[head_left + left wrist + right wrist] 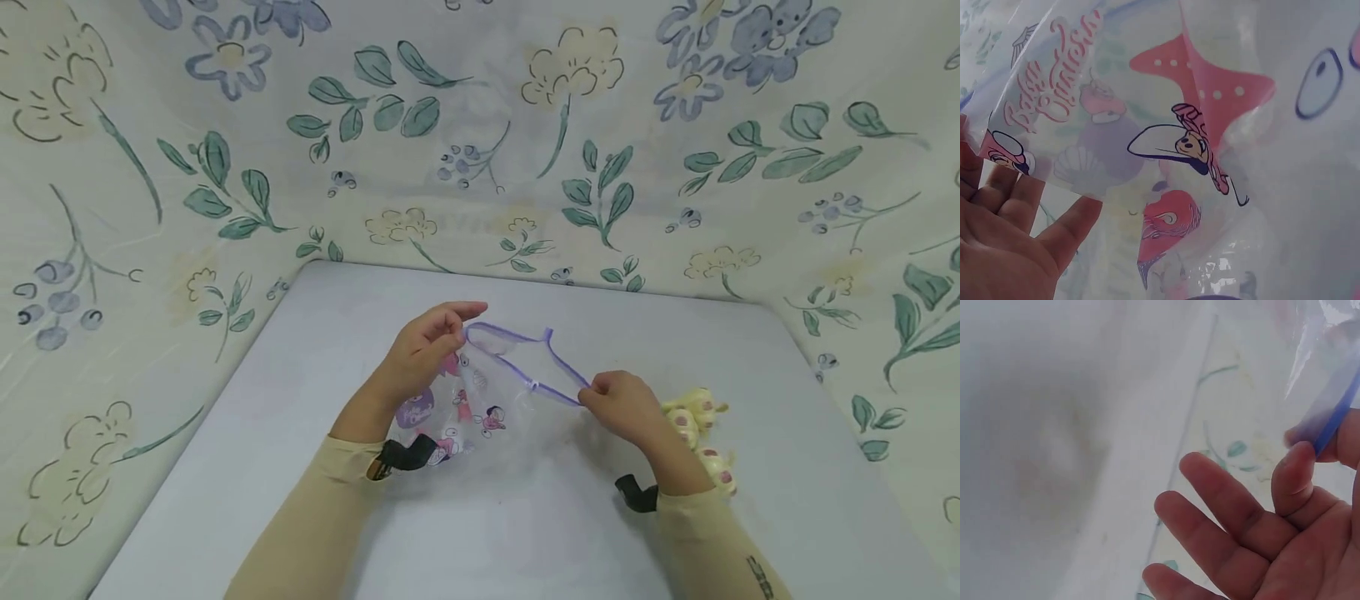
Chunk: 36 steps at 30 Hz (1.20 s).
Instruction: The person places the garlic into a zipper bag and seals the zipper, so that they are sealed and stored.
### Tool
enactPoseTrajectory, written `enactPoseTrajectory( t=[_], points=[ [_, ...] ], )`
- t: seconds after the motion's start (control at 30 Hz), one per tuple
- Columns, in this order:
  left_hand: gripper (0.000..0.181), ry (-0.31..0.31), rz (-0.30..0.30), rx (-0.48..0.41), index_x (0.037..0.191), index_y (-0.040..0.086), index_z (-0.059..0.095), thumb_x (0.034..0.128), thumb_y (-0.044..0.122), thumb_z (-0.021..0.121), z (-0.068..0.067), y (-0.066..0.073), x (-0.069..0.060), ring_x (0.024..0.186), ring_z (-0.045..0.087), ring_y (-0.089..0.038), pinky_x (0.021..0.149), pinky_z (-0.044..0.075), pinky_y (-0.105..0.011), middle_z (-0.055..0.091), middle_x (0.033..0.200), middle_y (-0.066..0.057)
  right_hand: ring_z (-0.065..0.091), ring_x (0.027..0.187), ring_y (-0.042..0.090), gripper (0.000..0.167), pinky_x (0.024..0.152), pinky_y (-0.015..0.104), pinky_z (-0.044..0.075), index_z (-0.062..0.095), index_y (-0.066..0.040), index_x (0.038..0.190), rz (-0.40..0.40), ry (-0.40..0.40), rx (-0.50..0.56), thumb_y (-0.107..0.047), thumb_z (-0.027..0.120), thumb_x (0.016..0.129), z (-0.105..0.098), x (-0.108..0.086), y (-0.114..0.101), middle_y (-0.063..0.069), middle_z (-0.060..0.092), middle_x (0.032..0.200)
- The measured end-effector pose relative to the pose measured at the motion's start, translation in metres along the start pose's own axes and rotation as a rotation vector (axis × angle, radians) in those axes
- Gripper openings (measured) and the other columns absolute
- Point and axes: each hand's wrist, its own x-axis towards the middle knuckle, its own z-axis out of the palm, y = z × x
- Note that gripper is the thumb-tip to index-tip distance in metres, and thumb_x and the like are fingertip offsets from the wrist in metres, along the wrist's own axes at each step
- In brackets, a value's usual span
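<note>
A clear plastic zip bag [492,419] with cartoon prints and a purple zip rim [555,393] hangs between both hands, its mouth spread apart. My left hand [423,350] pinches the rim at its left end. At the opposite end, my right hand [621,407] pinches the rim between thumb and index finger. Its other fingers [1210,540] stretch away loosely in the right wrist view. Pink starfish [1222,94] and shell prints fill much of the left wrist view, where the bag covers part of the left fingers. I see nothing solid inside the bag.
Several small yellow items with pinkish spots [701,408] lie beside and partly behind the right forearm. A white table [480,533] lies beneath everything. Floral cloth [480,150] hangs behind and around its edges.
</note>
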Motion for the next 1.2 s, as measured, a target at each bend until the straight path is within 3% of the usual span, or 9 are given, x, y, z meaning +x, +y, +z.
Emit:
enactPoseTrajectory(
  t=[0.17,0.27,0.37,0.47,0.6,0.73,0.97,1.07,1.2],
  points=[
    [0.011,0.006,-0.012,-0.026,0.092,0.002,0.052,0.0988,0.009,0.046,0.004,-0.006,0.001,0.141,0.046,-0.028,0.117,0.036,-0.042,0.056,0.146,-0.014,0.056,0.078,0.022,0.042,0.064,0.033,0.046,0.07,-0.009,0.096,-0.03,-0.01,0.106,-0.05,0.06,0.096,-0.004,-0.007,0.0,0.003,0.063,0.081],
    [0.01,0.046,-0.021,-0.008,0.092,0.002,0.051,0.098,0.009,0.046,0.005,-0.007,0.002,0.137,0.049,-0.029,0.109,0.039,-0.032,0.057,0.145,-0.015,0.063,0.105,0.028,0.055,0.085,0.045,0.055,0.067,-0.012,0.117,-0.046,-0.004,0.144,-0.061,0.056,0.094,-0.007,-0.014,0.001,0.007,0.07,0.11],
    [0.011,0.082,-0.039,0.007,0.092,0.003,0.051,0.098,0.011,0.047,0.002,-0.005,0.001,0.136,0.049,-0.029,0.103,0.04,-0.025,0.057,0.144,-0.015,0.055,0.131,0.036,0.065,0.105,0.058,0.046,0.057,-0.011,0.136,-0.065,0.038,0.122,-0.061,0.055,0.095,-0.017,-0.022,0.012,0.013,0.063,0.137],
    [0.012,0.094,-0.045,-0.01,0.093,0.001,0.051,0.0981,0.012,0.047,-0.001,-0.005,0.0,0.132,0.049,-0.032,0.093,0.044,-0.02,0.057,0.143,-0.016,0.041,0.143,0.042,0.074,0.112,0.064,0.035,0.046,-0.011,0.148,-0.039,0.077,0.071,-0.061,0.056,0.095,-0.032,-0.031,0.034,0.019,0.049,0.152],
    [0.012,0.092,-0.035,-0.014,0.094,0.001,0.05,0.098,0.012,0.047,-0.004,-0.006,0.0,0.128,0.05,-0.031,0.088,0.046,-0.017,0.056,0.142,-0.018,0.03,0.145,0.051,0.086,0.111,0.071,0.029,0.034,-0.012,0.156,0.042,0.108,0.039,-0.066,0.055,0.093,-0.049,-0.042,0.071,0.026,0.032,0.16],
    [0.01,0.091,-0.042,-0.004,0.094,0.003,0.05,0.0983,0.012,0.047,-0.005,-0.007,0.001,0.131,0.049,-0.028,0.097,0.042,-0.02,0.056,0.143,-0.016,0.026,0.143,0.057,0.09,0.105,0.075,0.031,0.022,-0.011,0.16,0.084,0.174,0.076,-0.063,0.054,0.095,-0.054,-0.053,0.108,0.031,0.021,0.162],
    [0.01,0.095,-0.051,-0.019,0.093,0.002,0.05,0.0982,0.009,0.046,-0.005,-0.006,0.003,0.131,0.049,-0.025,0.087,0.045,-0.019,0.057,0.143,-0.016,0.007,0.152,0.053,0.091,0.115,0.071,0.017,0.0,-0.01,0.162,0.157,0.314,0.346,-0.049,0.054,0.1,-0.046,-0.07,0.148,0.024,0.0,0.168],
    [0.01,0.096,-0.05,-0.033,0.092,0.001,0.05,0.0983,0.008,0.045,-0.004,-0.006,0.004,0.128,0.05,-0.022,0.087,0.043,-0.02,0.057,0.141,-0.017,0.003,0.154,0.045,0.093,0.12,0.065,0.015,-0.006,-0.014,0.162,0.24,0.321,0.462,-0.05,0.053,0.1,-0.046,-0.071,0.154,0.016,-0.006,0.17],
    [0.01,0.093,-0.049,-0.044,0.092,0.001,0.049,0.0989,0.007,0.044,-0.003,-0.008,0.004,0.131,0.048,-0.022,0.093,0.043,-0.02,0.057,0.142,-0.017,-0.002,0.155,0.042,0.096,0.12,0.064,0.013,-0.011,-0.019,0.161,0.31,0.284,0.56,-0.053,0.053,0.099,-0.044,-0.07,0.157,0.015,-0.013,0.169]
  ],
)
